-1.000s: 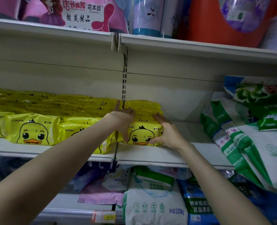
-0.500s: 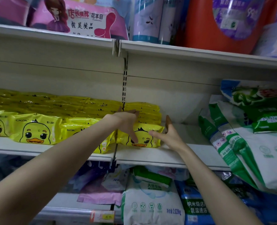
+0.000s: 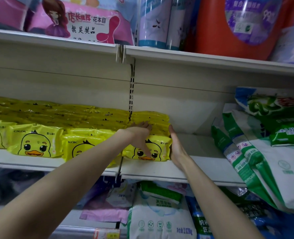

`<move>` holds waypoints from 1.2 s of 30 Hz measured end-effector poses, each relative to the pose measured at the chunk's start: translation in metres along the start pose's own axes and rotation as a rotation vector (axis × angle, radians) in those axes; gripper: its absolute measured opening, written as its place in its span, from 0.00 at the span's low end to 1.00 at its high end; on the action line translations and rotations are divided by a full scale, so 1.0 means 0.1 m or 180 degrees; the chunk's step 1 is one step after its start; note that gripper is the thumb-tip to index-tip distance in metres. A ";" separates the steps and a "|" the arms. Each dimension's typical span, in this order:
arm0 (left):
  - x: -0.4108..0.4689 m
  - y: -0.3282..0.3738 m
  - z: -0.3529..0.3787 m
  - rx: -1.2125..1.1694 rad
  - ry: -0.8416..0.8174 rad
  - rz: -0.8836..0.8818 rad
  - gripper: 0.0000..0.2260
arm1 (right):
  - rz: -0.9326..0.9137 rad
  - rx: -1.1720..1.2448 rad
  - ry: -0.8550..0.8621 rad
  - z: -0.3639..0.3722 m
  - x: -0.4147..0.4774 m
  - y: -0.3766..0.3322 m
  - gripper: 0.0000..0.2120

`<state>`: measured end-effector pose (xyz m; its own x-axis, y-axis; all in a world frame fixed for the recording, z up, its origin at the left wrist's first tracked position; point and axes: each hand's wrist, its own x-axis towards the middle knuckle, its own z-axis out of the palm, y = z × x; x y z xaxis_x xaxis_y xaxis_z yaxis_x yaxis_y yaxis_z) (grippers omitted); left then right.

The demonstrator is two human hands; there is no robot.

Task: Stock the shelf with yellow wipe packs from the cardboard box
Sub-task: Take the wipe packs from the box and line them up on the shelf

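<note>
1 head camera faces the shelf (image 3: 160,171) at close range, angled slightly upward; both forearms enter from the bottom.

The cream shelf (image 3: 160,171) is made of two boards that meet below the slotted upright (image 3: 131,94) in its back wall. Left of the upright, yellow wipe packs (image 3: 34,142) lie on it in stacked rows reaching to the back. Just right of the upright sits a single stack (image 3: 153,116) of the same packs. Well to the right of the upright, green-and-white bags (image 3: 272,169) lean on the shelf, with bare board between.
</note>
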<state>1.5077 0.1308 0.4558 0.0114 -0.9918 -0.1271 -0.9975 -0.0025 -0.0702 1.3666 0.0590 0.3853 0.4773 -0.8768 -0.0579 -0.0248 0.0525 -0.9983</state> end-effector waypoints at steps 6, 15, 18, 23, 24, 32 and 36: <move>0.03 0.03 0.00 -0.0084 0.0016 0.0005 0.52 | 0.0015 0.0223 -0.0071 0.03 0.03 -0.02 0.35; 0.04 0.02 0.01 -0.0078 0.0032 0.0023 0.53 | -0.0010 0.0037 -0.0151 -0.10 0.18 0.12 0.43; 0.04 0.00 0.00 -0.0108 0.0014 0.0007 0.55 | -0.0132 -0.0200 -0.0114 -0.04 -0.12 -0.06 0.35; -0.08 -0.16 -0.12 -0.0129 -0.0013 -0.0059 0.57 | -0.0680 -0.0858 -0.0040 -0.17 -0.28 -0.12 0.56; -0.11 -0.21 -0.14 -0.0076 -0.0027 -0.0089 0.56 | -0.0744 -0.1021 -0.0084 -0.18 -0.28 -0.12 0.56; -0.17 -0.23 -0.09 0.0357 -0.0165 -0.0173 0.54 | -0.1194 -0.1370 -0.0323 -0.15 -0.25 -0.07 0.52; -0.11 -0.23 -0.04 0.0416 -0.0150 -0.0148 0.52 | -0.1212 -0.1313 -0.0228 -0.15 -0.23 -0.06 0.50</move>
<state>1.5305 0.1410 0.4632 0.0637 -0.9839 -0.1668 -0.9784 -0.0286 -0.2049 1.3422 0.0719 0.3925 0.5778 -0.7619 0.2926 -0.1736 -0.4650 -0.8681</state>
